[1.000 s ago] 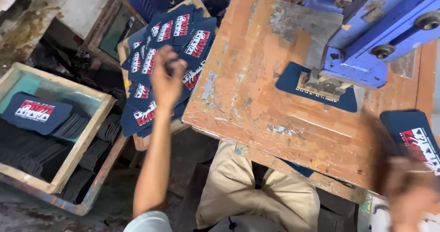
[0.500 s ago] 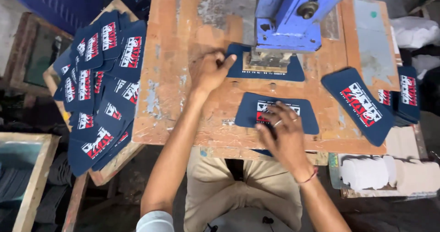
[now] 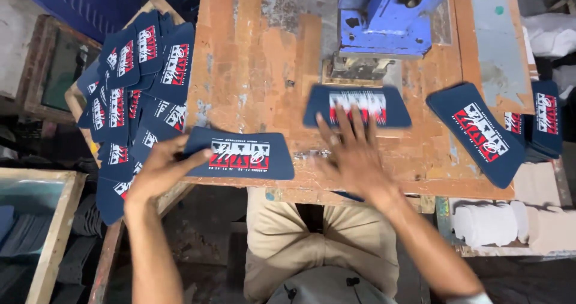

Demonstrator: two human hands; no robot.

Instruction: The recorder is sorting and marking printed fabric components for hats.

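While blurred, right fingers (image 3: pixel 351 127) seemingly overlap the navy piece (image 3: pixel 357 106).

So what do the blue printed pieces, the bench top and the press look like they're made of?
Blue pieces: probably fabric or fabric-covered panels, matte navy with a red and white print; they lie thin and flat.
Bench top: wood, going by the grain and the worn orange finish with grey bare patches.
Press: likely metal, painted blue, with chipped paint and a bolt showing.
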